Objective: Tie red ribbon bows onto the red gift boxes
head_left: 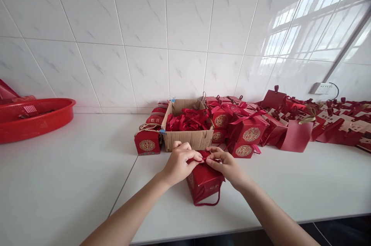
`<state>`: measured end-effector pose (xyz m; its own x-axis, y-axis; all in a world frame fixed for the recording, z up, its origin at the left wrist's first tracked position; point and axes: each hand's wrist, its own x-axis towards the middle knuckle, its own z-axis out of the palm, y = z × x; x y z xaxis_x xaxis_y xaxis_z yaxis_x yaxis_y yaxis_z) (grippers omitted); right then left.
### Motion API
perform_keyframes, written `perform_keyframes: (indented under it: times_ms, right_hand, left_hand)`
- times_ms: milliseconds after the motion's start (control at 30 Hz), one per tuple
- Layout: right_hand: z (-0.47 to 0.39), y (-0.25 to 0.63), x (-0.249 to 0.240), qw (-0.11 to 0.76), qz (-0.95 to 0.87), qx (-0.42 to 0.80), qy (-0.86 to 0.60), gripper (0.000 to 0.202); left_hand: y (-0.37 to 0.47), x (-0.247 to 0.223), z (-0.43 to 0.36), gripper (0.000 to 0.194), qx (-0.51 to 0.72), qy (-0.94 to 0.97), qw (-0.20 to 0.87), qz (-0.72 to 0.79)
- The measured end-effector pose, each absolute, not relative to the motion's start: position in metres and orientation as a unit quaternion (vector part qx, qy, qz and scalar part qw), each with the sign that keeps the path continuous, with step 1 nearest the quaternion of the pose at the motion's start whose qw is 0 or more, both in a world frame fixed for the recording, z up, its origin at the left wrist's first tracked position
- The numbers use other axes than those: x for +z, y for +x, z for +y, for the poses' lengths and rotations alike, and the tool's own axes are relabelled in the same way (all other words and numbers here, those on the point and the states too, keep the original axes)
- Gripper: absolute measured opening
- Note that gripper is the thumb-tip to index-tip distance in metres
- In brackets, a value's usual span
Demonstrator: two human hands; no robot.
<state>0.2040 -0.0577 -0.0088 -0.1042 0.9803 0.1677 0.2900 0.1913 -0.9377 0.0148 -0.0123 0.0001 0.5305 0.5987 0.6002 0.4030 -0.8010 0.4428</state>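
Observation:
A red gift box (pixel 205 181) with a dark red cord handle (pixel 217 199) stands on the white table, in front of an open cardboard box. Over its top, my left hand (pixel 183 161) pinches red ribbon (pixel 204 155) between thumb and forefinger. From the other side my right hand (pixel 223 164) has its fingertips closed on the same ribbon, close to the left fingertips. The small ribbon part between the fingers is partly hidden by them.
The cardboard box (pixel 188 140) holds red ribbons (pixel 189 119). A red box with gold cord (pixel 147 143) stands left of it, stacked ribboned boxes (pixel 249 132) right, and several more boxes beyond. A red plastic basket (pixel 55 119) is far left, against the tiled wall.

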Motion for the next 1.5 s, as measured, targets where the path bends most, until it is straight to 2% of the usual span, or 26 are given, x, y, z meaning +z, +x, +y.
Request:
perform_keyframes:
  times_ms: [200,367,467,533,633,867,1100,1300,1500]
  right_hand:
    - [-0.062,0.206,-0.003,0.409,-0.654,0.456,-0.444,0.033]
    - [-0.062,0.202,-0.009,0.447,-0.644,0.466,-0.41,0.033]
    - [-0.062,0.2,-0.014,0.477,-0.605,0.476,-0.424,0.034]
    - [-0.063,0.199,-0.016,0.494,-0.586,0.476,-0.431,0.034]
    - [-0.064,0.196,-0.017,0.507,-0.582,0.458,-0.442,0.034]
    - [-0.07,0.188,-0.016,0.489,-0.618,0.364,-0.496,0.035]
    - [-0.084,0.198,-0.005,0.44,-0.682,0.291,-0.506,0.045]
    - [-0.085,0.21,-0.002,0.422,-0.718,0.283,-0.476,0.028]
    - [-0.077,0.214,-0.01,0.428,-0.75,0.193,-0.466,0.036]
  left_hand:
    - [0.014,-0.003,-0.006,0.012,0.397,0.865,0.15,0.268]
    - [0.018,-0.008,-0.003,0.003,0.409,0.852,0.168,0.281]
    - [0.013,-0.005,-0.006,0.016,0.432,0.837,0.159,0.295]
    - [0.009,-0.001,-0.011,0.012,0.439,0.834,0.154,0.296]
    - [0.004,0.003,-0.018,0.003,0.4,0.856,0.171,0.279]
    - [0.008,-0.002,-0.015,0.008,0.384,0.847,0.248,0.272]
    - [0.006,0.002,-0.013,0.009,0.366,0.846,0.28,0.268]
    - [0.009,0.006,-0.02,0.008,0.342,0.849,0.296,0.275]
    - [0.013,0.006,-0.023,0.007,0.327,0.843,0.314,0.289]
